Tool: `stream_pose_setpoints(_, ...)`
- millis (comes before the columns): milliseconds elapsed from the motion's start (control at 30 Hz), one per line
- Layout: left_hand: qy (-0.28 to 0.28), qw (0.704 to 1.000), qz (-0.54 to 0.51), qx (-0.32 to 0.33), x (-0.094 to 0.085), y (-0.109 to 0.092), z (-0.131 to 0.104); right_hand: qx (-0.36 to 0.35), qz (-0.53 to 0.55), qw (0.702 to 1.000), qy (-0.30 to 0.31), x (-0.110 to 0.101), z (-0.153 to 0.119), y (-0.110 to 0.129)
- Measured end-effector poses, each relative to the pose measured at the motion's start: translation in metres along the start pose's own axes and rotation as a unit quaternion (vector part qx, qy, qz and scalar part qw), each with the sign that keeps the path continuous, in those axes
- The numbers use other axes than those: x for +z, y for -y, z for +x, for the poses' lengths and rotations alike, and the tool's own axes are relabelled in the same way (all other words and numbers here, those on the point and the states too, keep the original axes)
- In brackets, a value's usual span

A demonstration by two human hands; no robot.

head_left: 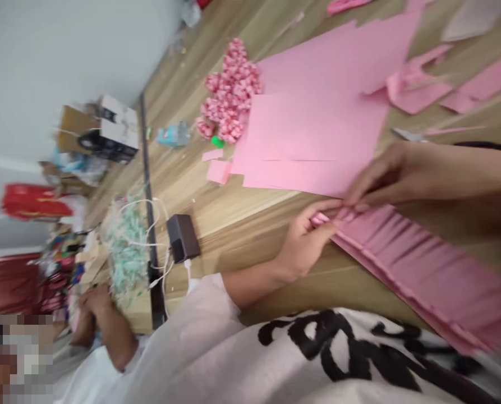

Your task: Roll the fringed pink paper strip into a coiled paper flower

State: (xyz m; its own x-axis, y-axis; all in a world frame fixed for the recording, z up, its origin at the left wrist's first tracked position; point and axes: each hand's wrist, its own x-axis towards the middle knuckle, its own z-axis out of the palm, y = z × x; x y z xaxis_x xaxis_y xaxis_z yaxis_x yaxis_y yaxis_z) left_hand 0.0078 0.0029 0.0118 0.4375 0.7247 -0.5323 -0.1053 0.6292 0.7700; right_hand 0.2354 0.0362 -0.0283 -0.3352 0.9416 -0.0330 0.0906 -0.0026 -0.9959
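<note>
A long strip of pink crepe paper (427, 264), gathered in folds, runs from my hands down to the lower right, over my white shirt. My left hand (307, 238) pinches its rolled near end between thumb and fingers. Fingers of my right hand (389, 174) are closed on the strip's top edge right beside the left fingertips. Beyond my hands lie flat pink paper sheets (313, 123), overlapping one another. Scissors (408, 134) lie behind my right hand, their tip showing and the rest mostly hidden.
Pink patterned flower clusters (233, 90) sit left of the sheets by a green piece (217, 142). A black power box (183, 238) with white cables and a blue bottle (173, 134) are farther left. Another person's hands (96, 300) are near shredded green material (128, 252). Pink scraps (418, 90) lie top right.
</note>
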Motion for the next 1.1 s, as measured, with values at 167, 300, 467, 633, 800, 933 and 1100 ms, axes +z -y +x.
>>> stream_pose_setpoints(167, 0.007, 0.999, 0.031, -0.005, 0.0, -0.001, 0.003, 0.007, -0.04, 0.995, 0.091, 0.003, 0.002, 0.024)
stream_pose_setpoints(300, -0.012, 0.999, 0.03, 0.008, 0.003, -0.003, 0.006, 0.078, 0.025, 0.994, 0.072, 0.007, 0.003, 0.032)
stream_pose_setpoints(467, -0.032, 0.999, 0.033, 0.007, 0.005, -0.004, 0.004, 0.079, 0.029, 0.993, 0.078, 0.008, 0.006, 0.034)
stream_pose_setpoints(633, -0.022, 0.999, 0.022, -0.023, 0.002, -0.002, 0.002, 0.052, 0.011, 0.993, 0.106, 0.005, 0.007, 0.012)
stream_pose_setpoints(800, -0.006, 1.0, -0.015, -0.006, 0.002, 0.0, 0.0, 0.082, 0.018, 0.985, 0.149, 0.002, 0.007, -0.006)
stream_pose_setpoints(933, 0.014, 1.0, 0.005, 0.004, 0.001, 0.002, 0.001, 0.055, -0.015, 0.991, 0.125, 0.001, 0.003, 0.0)
stream_pose_setpoints(1100, 0.017, 0.997, 0.075, 0.026, -0.004, 0.004, 0.003, 0.054, -0.049, 0.994, 0.081, 0.004, -0.004, 0.03)
